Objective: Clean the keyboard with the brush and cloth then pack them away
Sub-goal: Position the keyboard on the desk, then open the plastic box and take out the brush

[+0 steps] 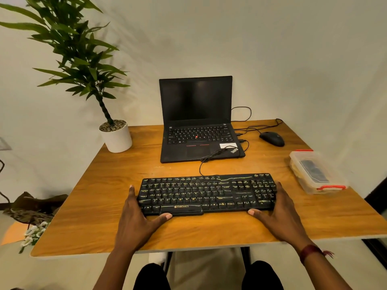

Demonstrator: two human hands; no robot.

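The keyboard (207, 193) lies centred on the surface (100, 227). Your left hand (136, 218) and right hand (280, 214) bracket its 9 and 3 o'clock ends — fingers (131, 193) straight, spread, clamping nothing. Press evenly — hold it flat, cable (201, 166) slack.

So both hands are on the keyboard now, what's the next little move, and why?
Probably the right hand should let go and reach for the clear plastic box at the right edge of the table. It and the left hand only rest against the ends of the keyboard, no brush or cloth lies out, and the closed box seems to hold something dark and something yellowish.
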